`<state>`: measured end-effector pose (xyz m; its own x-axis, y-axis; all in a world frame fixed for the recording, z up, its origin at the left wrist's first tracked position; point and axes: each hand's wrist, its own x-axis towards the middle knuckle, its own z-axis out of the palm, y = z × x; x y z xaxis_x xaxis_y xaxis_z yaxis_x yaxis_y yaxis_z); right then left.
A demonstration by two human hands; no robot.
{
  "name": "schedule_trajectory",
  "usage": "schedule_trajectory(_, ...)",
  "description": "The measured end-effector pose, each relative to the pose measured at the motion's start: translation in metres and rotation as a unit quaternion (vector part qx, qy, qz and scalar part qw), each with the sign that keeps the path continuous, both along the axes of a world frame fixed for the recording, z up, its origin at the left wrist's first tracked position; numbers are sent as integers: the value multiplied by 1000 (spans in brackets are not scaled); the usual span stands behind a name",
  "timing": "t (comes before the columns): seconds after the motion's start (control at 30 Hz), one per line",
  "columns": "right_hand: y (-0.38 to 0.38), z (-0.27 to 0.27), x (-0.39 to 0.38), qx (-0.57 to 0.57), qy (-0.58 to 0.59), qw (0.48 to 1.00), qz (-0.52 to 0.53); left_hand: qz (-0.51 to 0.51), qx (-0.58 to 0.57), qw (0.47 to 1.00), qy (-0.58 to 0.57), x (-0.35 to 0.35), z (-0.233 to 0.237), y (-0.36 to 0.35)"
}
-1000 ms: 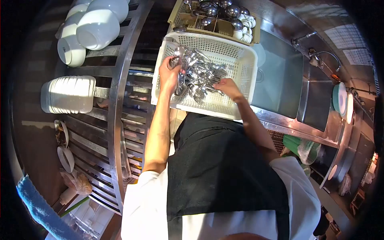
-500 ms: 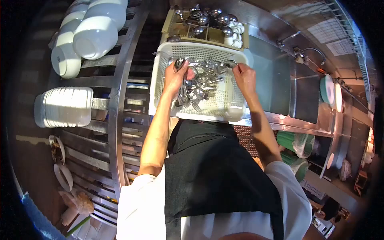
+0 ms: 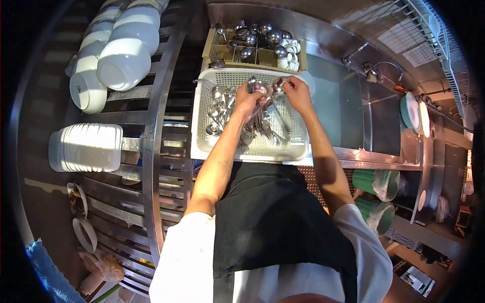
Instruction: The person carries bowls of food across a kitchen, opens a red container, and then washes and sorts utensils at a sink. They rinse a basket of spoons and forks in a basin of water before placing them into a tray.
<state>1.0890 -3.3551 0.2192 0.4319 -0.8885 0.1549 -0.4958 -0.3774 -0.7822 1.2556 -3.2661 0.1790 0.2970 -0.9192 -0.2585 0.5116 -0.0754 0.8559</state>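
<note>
My left hand (image 3: 246, 102) is closed around several metal spoons (image 3: 261, 89), their shiny bowls showing past the thumb. Close beside it, my right hand (image 3: 298, 95) pinches a spoon (image 3: 279, 84) near its bowl; its handle is hard to follow. Both hands are over a white perforated plastic basket (image 3: 201, 132). Loose forks (image 3: 265, 127) and other cutlery lie in a tangle on its bottom, partly hidden by my left hand and forearm.
Behind the basket stands a divided cutlery box (image 3: 262, 59) holding ladles and white spoons (image 3: 290, 55). A water-filled sink (image 3: 333, 96) lies to the right. On the left, a slatted metal rack (image 3: 151, 151) carries white bowls (image 3: 121, 68) and stacked containers (image 3: 91, 146).
My left hand has moved right with its bunch, close to my right hand. More cutlery shows at the basket's left side. The view has shifted slightly.
</note>
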Motion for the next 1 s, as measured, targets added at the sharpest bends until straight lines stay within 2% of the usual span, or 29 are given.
schedule_trajectory(0.07, -4, -28, -3, 35, -34, 999, 17, 17, 7, 1000, -8, 2, -6, 12)
schedule_trajectory(0.13, 5, -27, 2, 175, -62, 981, 54, 69, 31, 992, -102, 3, -17, 15)
schedule_trajectory(0.17, 2, -25, 6, 157, -1, 984, 88, 72, 28, 992, -95, 5, -17, 15)
schedule_trajectory(0.23, 10, 0, 28, 112, 39, 985, 123, 80, 15, 994, -68, 11, -25, 9)
schedule_trajectory(0.27, 13, -5, 40, 114, -8, 987, 109, 70, 32, 996, -52, 17, -18, 9)
schedule_trajectory(0.3, 17, -9, 53, 114, -55, 987, 95, 29, 28, 999, 24, 19, -2, 15)
schedule_trajectory(0.33, 24, 6, 63, 148, -27, 986, 70, -10, 22, 995, 100, 20, 11, 20)
schedule_trajectory(0.4, 13, -15, 69, 235, -75, 958, 148, -30, 8, 997, 76, 21, 2, 24)
schedule_trajectory(0.47, 12, -31, 65, 238, -59, 955, 165, 28, 76, 997, -15, 24, 0, 35)
schedule_trajectory(0.5, 12, -42, 59, 239, -38, 953, 180, 51, 137, 989, -6, 30, -4, 46)
schedule_trajectory(0.53, 19, -62, 48, 107, 60, 972, 200, 67, 109, 992, -15, 37, -20, 55)
schedule_trajectory(0.57, 27, -85, 34, -29, 156, 964, 213, 80, 113, 990, 10, 45, -33, 64)
schedule_trajectory(0.63, 38, -115, 11, -20, 173, 956, 237, 95, 115, 988, 34, 46, -34, 75)
schedule_trajectory(0.7, 30, -112, 10, -16, 190, 944, 268, 119, 134, 982, 60, 36, -24, 77)
schedule_trajectory(0.73, 26, -102, 10, -15, 117, 967, 226, 96, 114, 984, 95, 33, -27, 75)
schedule_trajectory(0.77, 24, -93, 12, -12, 41, 982, 181, 89, 127, 985, 80, 28, -29, 71)
schedule_trajectory(0.8, 18, -98, 18, -13, 39, 981, 189, 81, 138, 985, 64, 24, -27, 63)
schedule_trajectory(0.87, -1, -108, 35, -40, 124, 974, 187, 92, 150, 983, 48, 21, -49, 54)
schedule_trajectory(0.9, 8, -85, 39, -1, 223, 960, 167, 106, 155, 981, 53, 19, -59, 53)
schedule_trajectory(0.93, -1, -117, 42, -58, 210, 945, 244, 120, 156, 979, 56, 18, -60, 52)
schedule_trajectory(1.0, 11, -118, 43, 30, 90, 976, 196, 136, 131, 981, 55, 16, -50, 54)
